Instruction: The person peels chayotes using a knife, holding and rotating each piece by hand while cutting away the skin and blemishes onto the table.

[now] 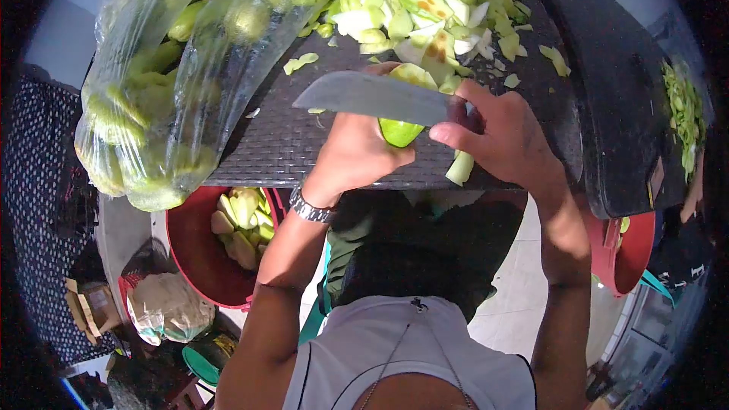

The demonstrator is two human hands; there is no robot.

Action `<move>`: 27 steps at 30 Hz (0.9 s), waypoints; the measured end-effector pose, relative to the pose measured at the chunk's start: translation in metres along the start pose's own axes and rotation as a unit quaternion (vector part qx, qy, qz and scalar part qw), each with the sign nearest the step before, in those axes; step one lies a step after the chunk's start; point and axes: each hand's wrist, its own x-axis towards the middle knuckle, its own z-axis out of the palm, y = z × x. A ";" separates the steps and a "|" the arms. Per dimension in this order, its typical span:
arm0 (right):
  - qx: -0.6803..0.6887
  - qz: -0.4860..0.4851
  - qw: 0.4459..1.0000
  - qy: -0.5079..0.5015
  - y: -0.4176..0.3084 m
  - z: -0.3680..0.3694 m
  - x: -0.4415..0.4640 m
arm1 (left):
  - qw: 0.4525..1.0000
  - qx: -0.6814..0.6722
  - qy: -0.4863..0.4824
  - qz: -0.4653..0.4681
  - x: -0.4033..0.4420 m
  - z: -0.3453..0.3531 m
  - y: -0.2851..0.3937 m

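My left hand (357, 153), with a metal-banded watch on its wrist, holds a green fruit (400, 134) above the near edge of the dark woven table (266, 153). Part of the fruit shows above and below the blade that crosses it. The handle of a wide knife (364, 96) is in my right hand (497, 133), and the blade points left. A pale green strip (459, 168) hangs just below my right hand. Beyond both hands lies a pile of green and white peelings (425, 0). Whether the blade touches the fruit is hard to tell.
A clear plastic bag (220, 68) of green fruits lies at the left of the table. Below it, a red tub (199, 258) holds peeled pieces (244, 220). A black board or chair back (615, 91) stands at right, with another red tub (634, 254) beneath.
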 end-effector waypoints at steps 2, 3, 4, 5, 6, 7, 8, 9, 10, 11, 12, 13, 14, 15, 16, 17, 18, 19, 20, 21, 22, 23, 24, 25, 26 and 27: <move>0.011 -0.010 1.000 -0.001 0.001 0.000 0.000 | 1.000 0.015 0.016 0.017 -0.001 0.001 0.005; 0.020 0.011 1.000 0.006 0.002 0.001 -0.001 | 0.999 0.028 0.027 0.028 -0.002 0.002 0.007; 0.027 0.030 0.999 0.012 0.005 0.002 -0.001 | 0.998 0.041 0.040 0.038 -0.003 0.001 0.008; 0.054 0.047 0.997 0.025 0.010 0.003 0.000 | 0.996 -0.078 0.032 -0.002 -0.003 0.000 0.010; 0.081 0.065 0.994 0.039 0.017 0.005 0.000 | 0.979 -0.196 0.022 -0.042 -0.004 0.000 0.011; 0.109 0.084 0.989 0.054 0.020 0.006 0.000 | 0.947 -0.311 0.011 -0.080 -0.004 0.000 0.012; 0.149 0.114 0.981 0.051 0.022 0.005 -0.001 | 0.891 -0.444 -0.018 -0.096 -0.002 -0.005 0.010; 0.189 0.144 0.970 0.047 0.021 0.004 -0.003 | 0.816 -0.566 -0.047 -0.111 0.000 -0.014 0.007; 0.198 0.157 0.966 0.053 0.019 0.004 -0.005 | 0.722 -0.676 -0.075 -0.126 0.001 -0.020 0.004; 0.206 0.170 0.962 0.059 0.017 0.004 -0.007 | 0.705 -0.700 0.014 -0.117 0.002 -0.021 0.004; 0.182 0.164 0.966 0.077 0.014 0.005 -0.010 | 0.695 -0.712 0.020 -0.098 0.003 -0.026 0.002; 0.158 0.157 0.970 0.095 0.010 0.006 -0.013 | 0.685 -0.724 0.026 -0.079 0.006 -0.032 -0.002; 0.117 0.161 0.978 0.065 0.005 0.006 -0.021 | 0.675 -0.734 0.031 -0.059 0.008 -0.037 -0.004; 0.075 0.161 0.983 0.037 -0.001 0.006 -0.029 | 0.667 -0.741 0.040 -0.066 0.010 -0.037 -0.007; 0.032 0.162 0.986 0.008 -0.004 0.007 -0.035 | 0.679 -0.728 0.047 -0.079 0.009 -0.038 -0.012; -0.007 0.185 0.982 -0.044 -0.001 0.005 -0.038 | 0.691 -0.714 0.055 -0.093 0.007 -0.037 -0.016; -0.033 0.182 0.982 -0.033 0.004 0.007 -0.041 | 0.702 -0.701 0.064 -0.105 0.006 -0.037 -0.017; -0.057 0.181 0.982 -0.024 0.009 0.010 -0.045 | 0.715 -0.678 0.109 -0.130 0.005 -0.034 -0.014; -0.081 0.182 0.980 -0.018 0.013 0.015 -0.048 | 0.687 -0.699 0.128 -0.150 0.004 -0.034 -0.016; -0.094 0.191 0.977 0.003 0.014 0.018 -0.048 | 0.658 -0.719 0.147 -0.172 0.005 -0.034 -0.019; -0.108 0.199 0.974 0.028 0.017 0.019 -0.042 | 0.629 -0.736 0.163 -0.190 0.006 -0.034 -0.019; -0.124 0.204 0.969 0.056 0.020 0.019 -0.035 | 0.626 -0.738 0.168 -0.187 0.005 -0.034 -0.016; -0.126 0.214 0.964 0.095 0.023 0.021 -0.029 | 0.618 -0.750 0.156 -0.179 0.002 -0.035 -0.018; -0.128 0.223 0.957 0.133 0.026 0.024 -0.023 | 0.610 -0.760 0.144 -0.170 -0.001 -0.037 -0.024; -0.129 0.228 0.950 0.170 0.027 0.025 -0.017 | 0.602 -0.771 0.135 -0.158 -0.002 -0.039 -0.029; -0.108 0.222 0.953 0.177 0.023 0.027 -0.014 | 0.595 -0.784 0.127 -0.122 -0.001 -0.038 -0.026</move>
